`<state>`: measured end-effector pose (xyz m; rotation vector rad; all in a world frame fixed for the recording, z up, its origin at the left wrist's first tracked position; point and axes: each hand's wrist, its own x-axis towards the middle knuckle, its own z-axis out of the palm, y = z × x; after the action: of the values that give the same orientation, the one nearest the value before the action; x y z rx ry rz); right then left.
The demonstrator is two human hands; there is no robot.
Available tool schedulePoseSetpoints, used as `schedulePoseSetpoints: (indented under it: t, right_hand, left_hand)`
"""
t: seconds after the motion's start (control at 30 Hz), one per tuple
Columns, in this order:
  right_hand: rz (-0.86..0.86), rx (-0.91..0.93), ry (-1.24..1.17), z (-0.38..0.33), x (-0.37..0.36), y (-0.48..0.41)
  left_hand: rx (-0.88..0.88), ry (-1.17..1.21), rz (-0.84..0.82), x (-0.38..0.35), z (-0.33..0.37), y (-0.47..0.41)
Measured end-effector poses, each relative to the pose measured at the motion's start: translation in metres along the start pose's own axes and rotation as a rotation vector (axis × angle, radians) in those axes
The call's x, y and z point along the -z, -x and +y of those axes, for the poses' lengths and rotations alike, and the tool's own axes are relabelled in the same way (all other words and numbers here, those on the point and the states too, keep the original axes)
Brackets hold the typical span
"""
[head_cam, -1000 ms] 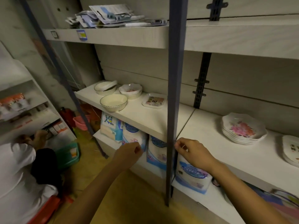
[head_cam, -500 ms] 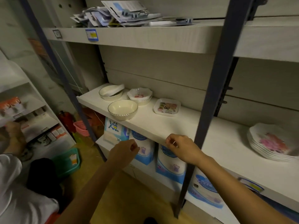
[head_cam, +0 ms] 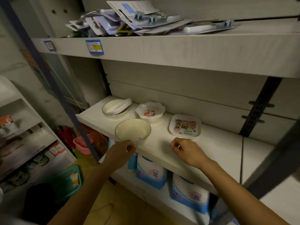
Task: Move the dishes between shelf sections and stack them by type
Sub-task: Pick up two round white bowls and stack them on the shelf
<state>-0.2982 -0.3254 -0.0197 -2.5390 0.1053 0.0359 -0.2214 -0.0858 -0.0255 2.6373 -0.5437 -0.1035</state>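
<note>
White dishes sit unstacked on the shelf [head_cam: 211, 143] — three bowls, one square plate [head_cam: 185, 125]. Your left hand [head_cam: 121, 151] touches the front bowl [head_cam: 132, 130], grip curled; right hand [head_cam: 186, 150] fisted, empty. Stacking remains.

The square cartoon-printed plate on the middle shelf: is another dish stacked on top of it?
No. The square cartoon-printed plate lies alone, its printed face fully uncovered.

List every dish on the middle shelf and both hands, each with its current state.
Front cream bowl: upright, empty, at the shelf's front edge.
Back-left bowl: upright, a white sheet lying inside it.
Scalloped bowls: nested stack, upright.
Square plate: lying flat, alone.
Left hand: loosely curled, at the front cream bowl's near rim; contact unclear.
Right hand: loosely closed, empty, over the shelf edge.
</note>
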Motion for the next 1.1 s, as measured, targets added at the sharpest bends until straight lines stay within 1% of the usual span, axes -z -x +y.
schedulePoseSetpoints:
  t: [0.17,0.43,0.5,0.67,0.77,0.9,1.0,1.07,1.1]
  right_hand:
    - [-0.035,-0.06,0.033,-0.006,-0.012,-0.03]
    - [-0.009,-0.16,0.042,-0.024,-0.037,-0.083]
    - [-0.009,-0.212,0.063,-0.032,-0.044,-0.097]
    - [-0.057,-0.426,0.121,-0.055,-0.069,-0.13]
    - [-0.053,-0.529,0.219,-0.068,-0.082,-0.145]
    - [-0.007,-0.599,0.362,-0.08,-0.089,-0.154]
    - [-0.021,-0.63,0.449,-0.087,-0.089,-0.157]
    - [-0.024,-0.653,0.453,-0.091,-0.085,-0.161]
    - [-0.025,-0.664,0.408,-0.092,-0.083,-0.163]
  left_hand:
    - [-0.008,0.022,-0.017,0.015,-0.027,-0.035]
    - [-0.047,0.061,-0.049,0.035,-0.067,-0.097]
    - [-0.052,0.053,-0.07,0.042,-0.078,-0.114]
    - [-0.11,0.045,-0.125,0.055,-0.107,-0.144]
    - [-0.146,0.059,-0.161,0.058,-0.124,-0.158]
    - [-0.159,0.056,-0.243,0.057,-0.145,-0.172]
    - [-0.175,0.059,-0.293,0.055,-0.157,-0.18]
    - [-0.206,0.069,-0.312,0.055,-0.162,-0.183]
    - [-0.22,0.068,-0.321,0.054,-0.164,-0.185]
